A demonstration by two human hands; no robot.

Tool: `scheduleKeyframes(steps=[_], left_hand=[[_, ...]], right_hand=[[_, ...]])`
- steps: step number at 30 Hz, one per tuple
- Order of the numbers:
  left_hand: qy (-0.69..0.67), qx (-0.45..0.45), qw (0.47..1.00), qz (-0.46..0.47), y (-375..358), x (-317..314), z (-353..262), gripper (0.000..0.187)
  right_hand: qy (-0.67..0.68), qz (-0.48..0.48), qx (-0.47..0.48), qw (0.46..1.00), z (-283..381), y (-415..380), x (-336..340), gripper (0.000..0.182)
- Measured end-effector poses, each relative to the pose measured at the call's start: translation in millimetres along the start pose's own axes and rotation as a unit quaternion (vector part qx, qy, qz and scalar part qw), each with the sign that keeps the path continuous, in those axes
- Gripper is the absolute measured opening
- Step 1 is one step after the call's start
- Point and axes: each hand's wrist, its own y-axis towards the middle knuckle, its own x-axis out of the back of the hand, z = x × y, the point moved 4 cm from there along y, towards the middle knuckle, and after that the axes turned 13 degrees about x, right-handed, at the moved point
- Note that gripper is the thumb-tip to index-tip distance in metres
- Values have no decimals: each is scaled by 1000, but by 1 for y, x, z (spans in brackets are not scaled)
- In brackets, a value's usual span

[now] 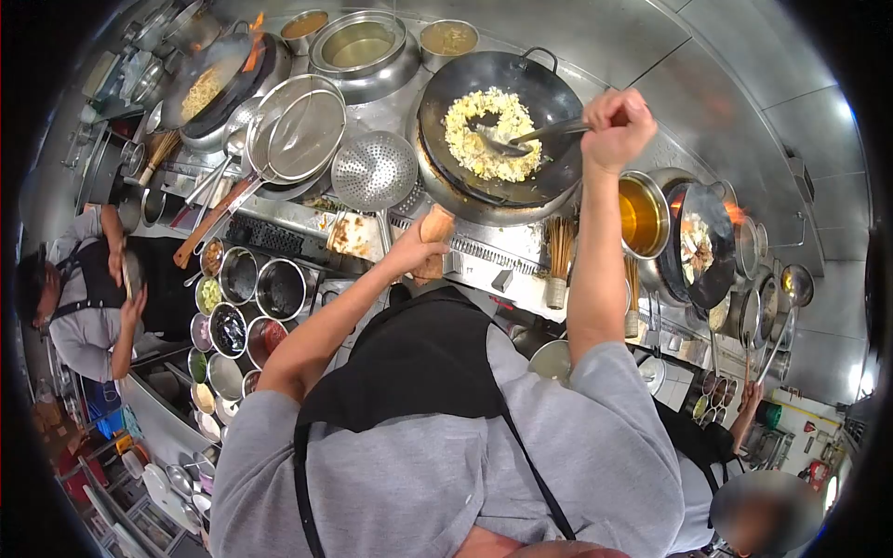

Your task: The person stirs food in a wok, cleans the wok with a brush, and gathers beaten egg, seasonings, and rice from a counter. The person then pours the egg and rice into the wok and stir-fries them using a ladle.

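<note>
A black wok (558,86) rests on the burner in front of me, with a ring of white and yellow food (507,166) in it, perhaps rice with egg. My right hand (619,126) is closed around the handle of a ladle (507,147), whose bowl lies in the food. My left hand (423,246) is closed on a brown handle-like piece (437,226) below the wok's near left side. Just left of the wok, a perforated skimmer (374,170) lies flat, its handle pointing toward my left hand.
Mesh strainers (305,130) sit farther left. A pot of amber liquid (642,216) stands right of the wok, beside another wok (721,265). Metal tubs of ingredients (284,288) fill the lower left. One co-worker (88,288) is at the left, another (707,465) at the right.
</note>
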Motion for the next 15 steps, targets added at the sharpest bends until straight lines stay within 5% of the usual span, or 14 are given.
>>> scheduleKeyframes(steps=[2,3,7,10,13,15], left_hand=[[54,-65,996,-30,0,-8,-21,55],[-11,-25,999,19,1,-14,-27,53],[-196,92,966,144,-2,-25,-37,48],[-281,144,936,159,-22,-23,-37,43],[-260,155,945,127,-19,-20,-23,42],[-228,179,949,125,-20,-19,-17,40]], right_hand=[[-16,-17,102,995,-1,-5,-1,38],[-25,-26,149,988,-4,-16,0,37],[-53,69,42,995,-45,-29,9,35],[5,-19,-6,1000,4,2,4,34],[63,-16,101,993,23,-25,-13,34],[-86,46,109,989,-9,-63,-17,31]])
